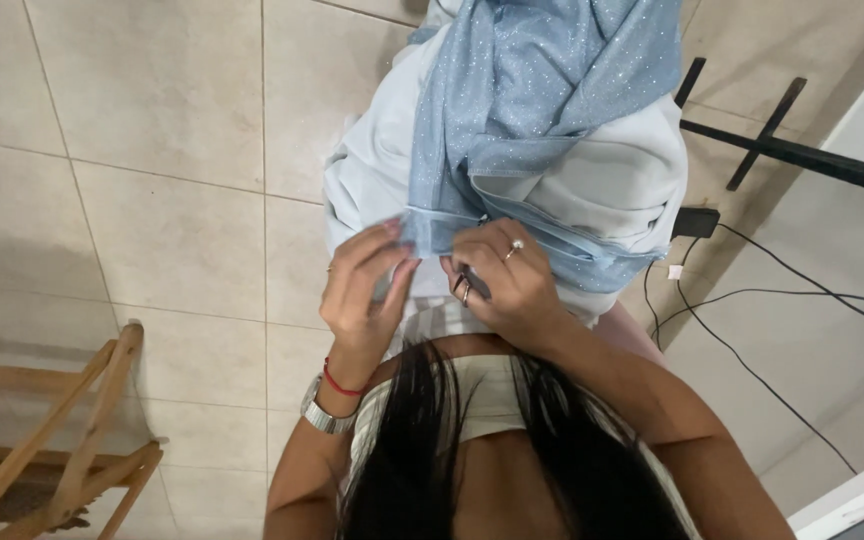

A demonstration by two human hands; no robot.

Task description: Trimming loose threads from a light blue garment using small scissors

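Pale blue cloth (592,190), a soft garment with a darker sparkly blue scarf-like piece (542,80) draped over it, hangs in front of the person over a beige tiled floor (152,200). Head view looks straight down; dark hair fills the lower centre.

Left hand (362,295): fingers curled, tips pinching the lower hem of the cloth at its blue trim. Silver watch (324,412) and thin red cord (342,385) on that wrist.

Right hand (502,285): fingers bent and closed on the same hem, just beside the left hand, the two nearly touching. A ring with a small stone sits on one finger. A small dark thing with metal loops (469,288) is tucked under the palm; cannot tell what it is.

Cloth position: between both hands and the floor, upper part running out of view at the top edge.

Surroundings: wooden folding frame (72,440) at lower left, well apart. Black metal stand (782,150) at upper right, black cables (752,300) trailing across the floor near it.
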